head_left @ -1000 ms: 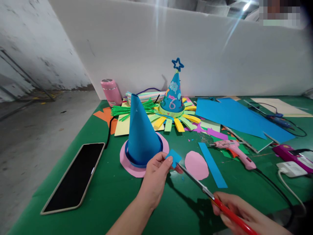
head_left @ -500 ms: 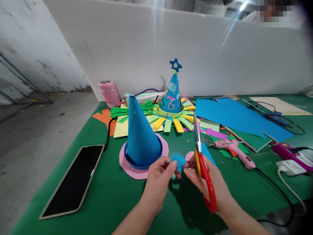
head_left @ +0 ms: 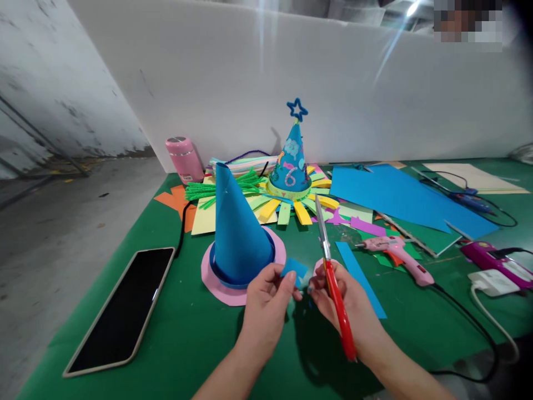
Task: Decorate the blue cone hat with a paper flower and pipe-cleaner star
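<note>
Between thumb and fingers, my left hand (head_left: pixel 268 300) pinches a small piece of blue paper (head_left: pixel 293 270). My right hand (head_left: pixel 345 300) is closed around a pair of scissors (head_left: pixel 333 278) with red handles, blades pointing up and away. Its fingertips are close to the blue piece but apart from it. Just left of my hands stands a plain blue paper cone hat (head_left: pixel 239 233) on a pink paper brim (head_left: pixel 227 294). Under and beside my right hand lie a pink paper piece (head_left: pixel 320 266), partly hidden, and a blue paper strip (head_left: pixel 361 280).
A decorated cone hat (head_left: pixel 291 161) with a star stands at the back, near green pipe cleaners (head_left: pixel 200 190) and a pink bottle (head_left: pixel 185 160). A phone (head_left: pixel 122 311) lies left. Rightward are a pink glue gun (head_left: pixel 400 255) with cord, blue sheets (head_left: pixel 400 194) and a white charger (head_left: pixel 493 283).
My right hand has drawn back slightly from the blue piece, and the scissors have swung leftward. More of the blue strip shows beside it. My left hand keeps its pinch, shifted slightly left.
</note>
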A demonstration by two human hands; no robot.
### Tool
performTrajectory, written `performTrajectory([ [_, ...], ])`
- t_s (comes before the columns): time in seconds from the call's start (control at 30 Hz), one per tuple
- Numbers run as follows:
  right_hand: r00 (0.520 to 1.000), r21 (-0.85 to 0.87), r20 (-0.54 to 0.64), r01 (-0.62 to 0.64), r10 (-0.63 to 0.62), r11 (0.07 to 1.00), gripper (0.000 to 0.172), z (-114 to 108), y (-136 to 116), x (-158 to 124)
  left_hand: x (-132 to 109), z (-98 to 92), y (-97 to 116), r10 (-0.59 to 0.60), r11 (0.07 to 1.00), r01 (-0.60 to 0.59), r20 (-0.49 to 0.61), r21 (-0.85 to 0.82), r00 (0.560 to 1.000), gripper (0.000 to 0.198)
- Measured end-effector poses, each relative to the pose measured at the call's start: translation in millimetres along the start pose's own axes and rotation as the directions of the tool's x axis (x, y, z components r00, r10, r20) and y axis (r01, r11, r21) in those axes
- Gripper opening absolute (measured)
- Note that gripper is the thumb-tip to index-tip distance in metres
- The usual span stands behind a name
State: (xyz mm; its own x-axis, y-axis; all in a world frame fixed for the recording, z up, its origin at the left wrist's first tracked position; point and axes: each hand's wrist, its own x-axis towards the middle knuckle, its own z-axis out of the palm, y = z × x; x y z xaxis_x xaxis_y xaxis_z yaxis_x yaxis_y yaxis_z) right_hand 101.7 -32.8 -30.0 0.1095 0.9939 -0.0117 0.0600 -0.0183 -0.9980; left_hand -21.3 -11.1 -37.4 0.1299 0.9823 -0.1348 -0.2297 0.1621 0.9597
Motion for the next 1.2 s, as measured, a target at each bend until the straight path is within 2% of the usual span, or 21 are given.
performTrajectory([
  [0.1,0.999,0.029,0.026,-0.031,0.03,0.999,0.02,-12,1,-3,0,-0.8,2,-0.032,0.997,0.034,0.021,-0.074,0.999,0.011],
  [0.27,0.998,-0.04,0.055,-0.036,0.039,0.999,0.019,-31,-9,-2,0,-0.7,2,-0.105,0.982,0.12,0.107,-0.144,0.989,0.012],
  [0.37,0.994,-0.008,0.094,-0.055,0.056,0.998,0.018,-29,-13,1,0,-0.1,2,-0.129,0.984,0.15,0.202,-0.092,0.971,0.011],
  [0.47,0.989,0.049,0.112,-0.099,0.093,0.994,0.027,-20,-13,3,0,0.3,1,-0.147,0.986,0.162,0.251,-0.038,0.957,0.012],
  [0.77,0.989,0.095,0.083,-0.13,0.123,0.987,0.03,-6,-8,5,3,-0.8,-2,-0.153,0.974,0.175,0.152,-0.144,0.976,0.013],
  [0.97,0.979,0.149,0.141,-0.17,0.15,0.974,0.027,-8,-10,0,3,-0.9,0,-0.121,0.977,0.142,0.131,-0.16,0.984,0.016],
  [1.07,0.958,0.133,0.156,-0.262,0.241,0.956,0.024,-22,-9,-15,4,-1.9,1,-0.111,0.977,0.117,0.043,-0.178,0.993,0.014],
  [1.13,0.936,0.161,0.079,-0.351,0.342,0.922,0.035,-34,-7,-30,4,-2.7,2,-0.11,0.972,0.107,-0.004,-0.207,0.994,0.013],
  [1.2,0.886,0.192,0.034,-0.46,0.462,0.867,0.047,-48,-1,-45,5,-3.4,3,-0.117,0.961,0.106,-0.03,-0.257,0.993,0.013],
])
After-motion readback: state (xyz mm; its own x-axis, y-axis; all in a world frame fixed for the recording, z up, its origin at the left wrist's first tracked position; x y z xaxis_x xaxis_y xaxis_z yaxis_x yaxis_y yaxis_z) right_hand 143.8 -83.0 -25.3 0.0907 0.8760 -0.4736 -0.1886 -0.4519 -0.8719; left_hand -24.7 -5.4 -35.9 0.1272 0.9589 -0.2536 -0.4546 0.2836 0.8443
